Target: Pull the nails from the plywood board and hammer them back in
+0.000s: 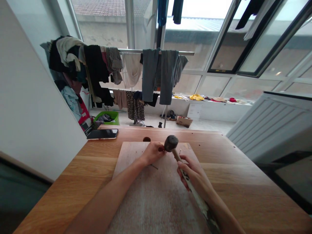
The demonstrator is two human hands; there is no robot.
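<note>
My right hand (pixel 192 172) is wrapped round the wooden handle of a hammer (pixel 171 143), whose dark head hangs just above a pale wooden board (pixel 151 195). Beside the hammer head, my left hand (pixel 153 152) rests on the board with its fingers pinched together on something small and dark that I cannot make out. A thin nail (pixel 153 167) lies loose on the board just behind my left wrist. Another nail (pixel 180 151) stands in the board to the right of the hammer head.
The board lies on a wooden table (pixel 243 182). A black phone (pixel 102 134) lies at the table's far left corner. Beyond the table stand a clothes rack (pixel 151 74) full of garments, a green basket (pixel 107 117) and large windows. A white wall is on the left.
</note>
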